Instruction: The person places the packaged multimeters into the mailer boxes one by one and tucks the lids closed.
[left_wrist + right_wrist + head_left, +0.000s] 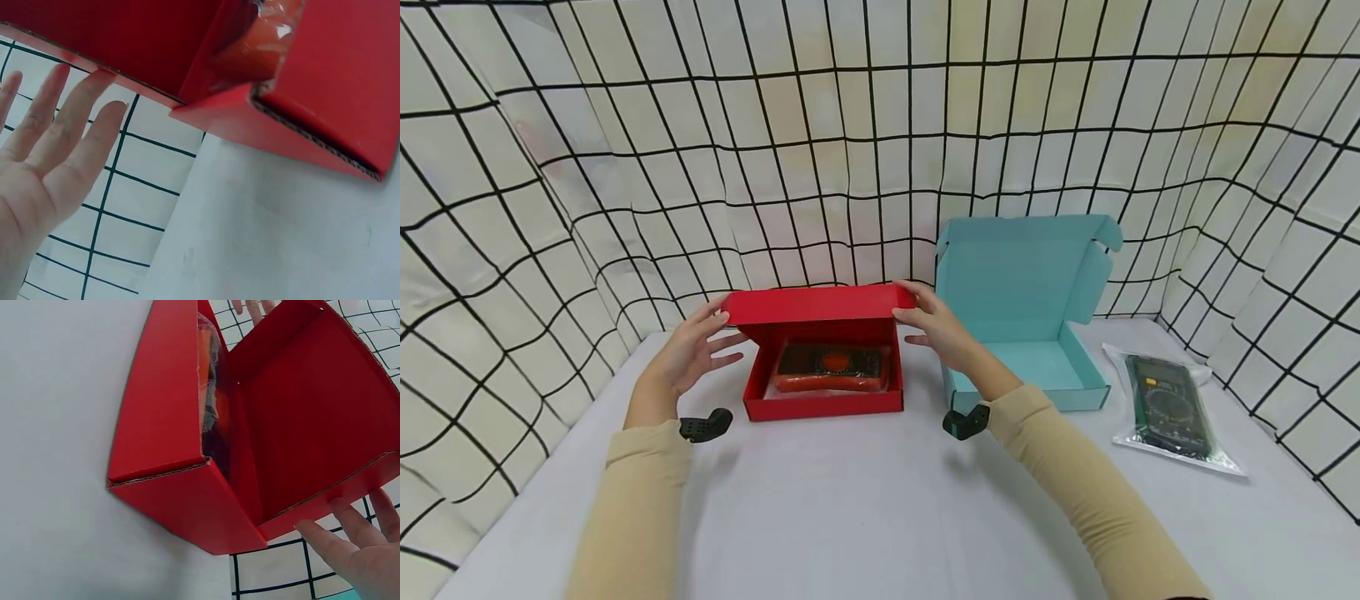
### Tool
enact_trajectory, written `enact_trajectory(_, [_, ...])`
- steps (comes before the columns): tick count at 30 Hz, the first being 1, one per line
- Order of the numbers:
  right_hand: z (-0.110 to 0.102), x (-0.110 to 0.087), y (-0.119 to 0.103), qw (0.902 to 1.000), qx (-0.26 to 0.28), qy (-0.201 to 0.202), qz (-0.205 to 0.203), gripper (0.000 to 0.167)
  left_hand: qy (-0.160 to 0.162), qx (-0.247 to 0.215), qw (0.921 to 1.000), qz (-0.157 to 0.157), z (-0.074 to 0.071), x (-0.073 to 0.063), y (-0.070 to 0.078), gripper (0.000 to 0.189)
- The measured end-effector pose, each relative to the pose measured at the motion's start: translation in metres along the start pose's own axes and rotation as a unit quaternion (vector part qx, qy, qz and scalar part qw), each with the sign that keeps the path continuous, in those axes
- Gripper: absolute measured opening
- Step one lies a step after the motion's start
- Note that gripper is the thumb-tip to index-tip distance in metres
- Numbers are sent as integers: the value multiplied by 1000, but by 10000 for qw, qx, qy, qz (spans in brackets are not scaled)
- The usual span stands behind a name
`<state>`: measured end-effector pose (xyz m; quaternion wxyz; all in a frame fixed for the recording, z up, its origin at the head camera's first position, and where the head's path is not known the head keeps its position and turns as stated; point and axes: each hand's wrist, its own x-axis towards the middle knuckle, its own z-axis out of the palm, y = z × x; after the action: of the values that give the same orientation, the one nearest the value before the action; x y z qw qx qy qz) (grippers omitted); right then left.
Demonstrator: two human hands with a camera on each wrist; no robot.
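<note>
A red box sits on the white-covered desk, left of centre and toward the far side, its lid partly raised and tilted above the tray, hinged at the far edge. Inside it lies an orange-and-dark device in clear plastic, showing through the gap on the near side. The left hand is at the lid's left end, its fingers extended and spread, fingertips touching the lid's side; its grip is not curled round anything. The right hand is at the right end, fingertips on the lid's edge and side, its grip likewise loose with the fingers fairly straight, so the lid stands between the two hands. Right of the red box is a light teal box with its lid standing upright at the far side; the right forearm passes in front of its left part. Farther right, a dark meter with a round dial and a yellow button lies in a clear bag, at a slant. Both arms wear tan sleeves, with a small black device at each wrist. White walls with black grid lines rise on the left, far and right sides.
</note>
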<state>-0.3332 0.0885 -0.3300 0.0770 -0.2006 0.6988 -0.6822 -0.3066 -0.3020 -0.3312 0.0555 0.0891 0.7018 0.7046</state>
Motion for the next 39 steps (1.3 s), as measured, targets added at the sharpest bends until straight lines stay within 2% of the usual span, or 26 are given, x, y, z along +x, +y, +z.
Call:
enact_trajectory(10, [4,-10,9,9988,444,197,-83,62,-106,35,9999,124,5,-3,2,70])
enact_trajectory(17, [5,-14,18,9993,330,141,-142,65,-69,92,9996,252,4,-6,-4,68])
enact_trajectory(27, [4,-17,22,9989,86,248,-385,62,-155,157,9964,822,1,-7,-13,49])
enact_trajectory(31, [3,-20,24,9990,75,173,-415,61,-103,636,9945,823,1,-10,-15,40])
enact_trajectory(35, [1,-21,27,9990,72,78,-435,60,-56,1191,9896,799,2,-12,-15,43])
enact_trajectory(39, [1,-22,28,9988,-8,65,-475,59,-29,1263,9882,865,2,-12,-16,44])
